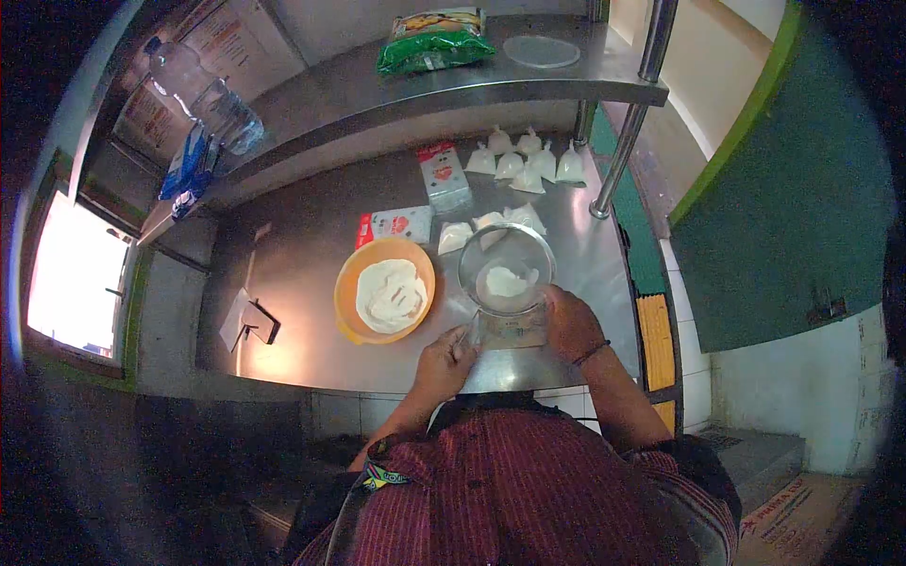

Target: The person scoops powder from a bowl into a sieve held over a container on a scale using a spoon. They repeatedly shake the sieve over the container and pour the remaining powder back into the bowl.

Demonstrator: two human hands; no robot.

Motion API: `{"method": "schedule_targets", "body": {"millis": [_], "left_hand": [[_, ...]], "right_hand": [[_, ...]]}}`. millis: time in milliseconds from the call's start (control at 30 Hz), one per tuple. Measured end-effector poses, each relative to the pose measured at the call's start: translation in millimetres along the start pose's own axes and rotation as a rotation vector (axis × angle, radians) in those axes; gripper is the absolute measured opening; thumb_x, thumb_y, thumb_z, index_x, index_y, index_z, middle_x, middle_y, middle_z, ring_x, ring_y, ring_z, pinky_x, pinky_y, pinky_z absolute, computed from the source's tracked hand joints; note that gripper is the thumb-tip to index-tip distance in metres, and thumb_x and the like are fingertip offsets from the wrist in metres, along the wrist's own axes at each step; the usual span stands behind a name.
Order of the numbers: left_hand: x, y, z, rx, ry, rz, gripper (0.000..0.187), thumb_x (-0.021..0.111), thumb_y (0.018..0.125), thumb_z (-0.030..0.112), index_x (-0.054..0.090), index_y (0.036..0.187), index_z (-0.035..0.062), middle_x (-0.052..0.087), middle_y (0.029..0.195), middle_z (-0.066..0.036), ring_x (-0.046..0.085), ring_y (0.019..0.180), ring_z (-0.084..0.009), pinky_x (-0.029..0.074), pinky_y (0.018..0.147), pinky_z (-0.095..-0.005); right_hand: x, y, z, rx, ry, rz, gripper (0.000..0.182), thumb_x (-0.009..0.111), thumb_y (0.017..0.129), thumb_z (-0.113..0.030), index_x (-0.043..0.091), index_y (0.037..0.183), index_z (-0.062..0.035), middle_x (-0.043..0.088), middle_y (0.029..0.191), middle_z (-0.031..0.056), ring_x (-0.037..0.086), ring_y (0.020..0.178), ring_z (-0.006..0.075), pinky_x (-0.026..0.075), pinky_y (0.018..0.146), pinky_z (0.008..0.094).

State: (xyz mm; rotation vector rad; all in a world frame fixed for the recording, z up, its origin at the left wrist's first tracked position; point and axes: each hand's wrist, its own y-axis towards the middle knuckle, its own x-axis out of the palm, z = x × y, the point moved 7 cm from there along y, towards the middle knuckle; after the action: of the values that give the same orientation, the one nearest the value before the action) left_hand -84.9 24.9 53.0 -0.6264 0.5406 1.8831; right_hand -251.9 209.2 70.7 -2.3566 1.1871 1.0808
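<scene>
A round see-through bowl [469, 261] with a shiny rim holds a small heap of white powder [507, 281]. It stands on what looks like a kitchen scale [514, 330] near the table's front edge. My right hand [572, 326] is closed at the bowl's lower right rim. My left hand [445, 358] is at the scale's left side, fingers pinched together; something pale and clear shows at the fingertips, too blurred to name. Left of the bowl stands an orange-yellow basin [345, 300] with much white powder [391, 294] inside.
Several tied bags of white powder [510, 167] stand at the back; more white packets [456, 237] lie behind the bowl. Two red-and-white boxes [444, 174] [401, 224] are nearby. A metal shelf [377, 102] overhangs the rear, carrying a green packet [436, 42] and a water bottle [209, 99].
</scene>
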Motion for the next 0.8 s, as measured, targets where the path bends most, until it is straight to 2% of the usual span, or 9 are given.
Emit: {"method": "schedule_targets", "body": {"millis": [67, 100, 167, 300, 400, 500, 600, 667, 800], "left_hand": [[-1, -1, 1, -0.141, 0.023, -0.08, 0.044, 0.074, 0.089, 0.022, 0.063, 0.124, -0.003, 0.055, 0.062, -0.009, 0.054, 0.055, -0.019, 0.048, 0.058, -0.0352], [0, -1, 0, -0.138, 0.03, -0.085, 0.044, 0.074, 0.089, 0.022, 0.063, 0.124, -0.003, 0.055, 0.062, -0.009, 0.054, 0.055, -0.019, 0.048, 0.058, -0.0352], [-3, -2, 2, -0.041, 0.045, -0.008, 0.043, 0.075, 0.088, 0.021, 0.065, 0.123, -0.0015, 0.055, 0.063, -0.009, 0.054, 0.056, -0.0193, 0.048, 0.058, -0.0358], [3, -3, -6, -0.075, -0.008, -0.047, 0.043, 0.075, 0.088, 0.022, 0.065, 0.123, -0.0009, 0.055, 0.064, -0.01, 0.054, 0.056, -0.0206, 0.048, 0.058, -0.0369], [2, -4, -10, -0.051, 0.03, -0.017, 0.044, 0.074, 0.089, 0.025, 0.065, 0.123, -0.0011, 0.056, 0.065, -0.01, 0.055, 0.057, -0.0209, 0.049, 0.059, -0.0369], [0, -4, -4, -0.005, 0.057, -0.046, 0.046, 0.074, 0.09, 0.028, 0.064, 0.124, -0.0012, 0.059, 0.069, -0.012, 0.057, 0.06, -0.0218, 0.05, 0.062, -0.0365], [-1, -4, 2, 0.061, 0.045, -0.003, 0.045, 0.073, 0.09, 0.027, 0.064, 0.124, -0.001, 0.063, 0.075, -0.014, 0.059, 0.064, -0.0228, 0.051, 0.065, -0.0362], [-2, -4, 5, 0.11, -0.035, 0.038, 0.044, 0.073, 0.09, 0.027, 0.064, 0.123, -0.0009, 0.065, 0.079, -0.016, 0.059, 0.066, -0.0235, 0.051, 0.067, -0.0365], [-1, -6, -3, 0.036, -0.006, 0.012, 0.043, 0.073, 0.089, 0.025, 0.064, 0.123, -0.0001, 0.065, 0.079, -0.015, 0.059, 0.066, -0.0235, 0.051, 0.067, -0.0366]], "right_hand": [[9, -1, 2, -0.014, 0.101, -0.081, 0.029, 0.045, 0.102, -0.012, 0.058, 0.124, 0.0007, 0.067, 0.113, 0.027, 0.064, 0.108, 0.0424, 0.051, 0.094, 0.0493], [9, -2, 2, -0.011, 0.108, -0.076, 0.029, 0.045, 0.102, -0.012, 0.058, 0.124, 0.0007, 0.067, 0.113, 0.027, 0.064, 0.108, 0.0424, 0.051, 0.094, 0.0493], [4, -2, 4, -0.001, 0.055, 0.02, 0.03, 0.045, 0.1, -0.011, 0.06, 0.125, -0.0009, 0.068, 0.114, 0.0259, 0.064, 0.109, 0.0414, 0.051, 0.095, 0.0484], [0, 0, 2, -0.065, 0.028, 0.082, 0.03, 0.046, 0.099, -0.01, 0.061, 0.124, -0.0005, 0.068, 0.114, 0.026, 0.064, 0.108, 0.0413, 0.051, 0.095, 0.0485], [4, -1, -3, -0.051, 0.063, -0.069, 0.029, 0.046, 0.099, -0.009, 0.062, 0.122, -0.0001, 0.067, 0.114, 0.0266, 0.064, 0.109, 0.0415, 0.051, 0.096, 0.0484], [2, 0, 3, -0.028, 0.065, -0.025, 0.029, 0.046, 0.098, -0.007, 0.062, 0.121, -0.0005, 0.067, 0.114, 0.0258, 0.064, 0.109, 0.0415, 0.051, 0.096, 0.0483], [0, 3, 3, -0.141, 0.014, 0.112, 0.028, 0.047, 0.098, -0.008, 0.061, 0.121, -0.0008, 0.068, 0.114, 0.0251, 0.065, 0.108, 0.0412, 0.051, 0.096, 0.0478], [7, 7, 2, -0.064, 0.049, -0.039, 0.027, 0.048, 0.099, -0.009, 0.061, 0.121, -0.0015, 0.068, 0.112, 0.0241, 0.065, 0.107, 0.0409, 0.051, 0.095, 0.048], [2, 5, -9, -0.069, 0.066, -0.065, 0.027, 0.049, 0.099, -0.01, 0.06, 0.123, -0.0022, 0.068, 0.113, 0.0237, 0.065, 0.107, 0.0404, 0.051, 0.095, 0.0481]]}}
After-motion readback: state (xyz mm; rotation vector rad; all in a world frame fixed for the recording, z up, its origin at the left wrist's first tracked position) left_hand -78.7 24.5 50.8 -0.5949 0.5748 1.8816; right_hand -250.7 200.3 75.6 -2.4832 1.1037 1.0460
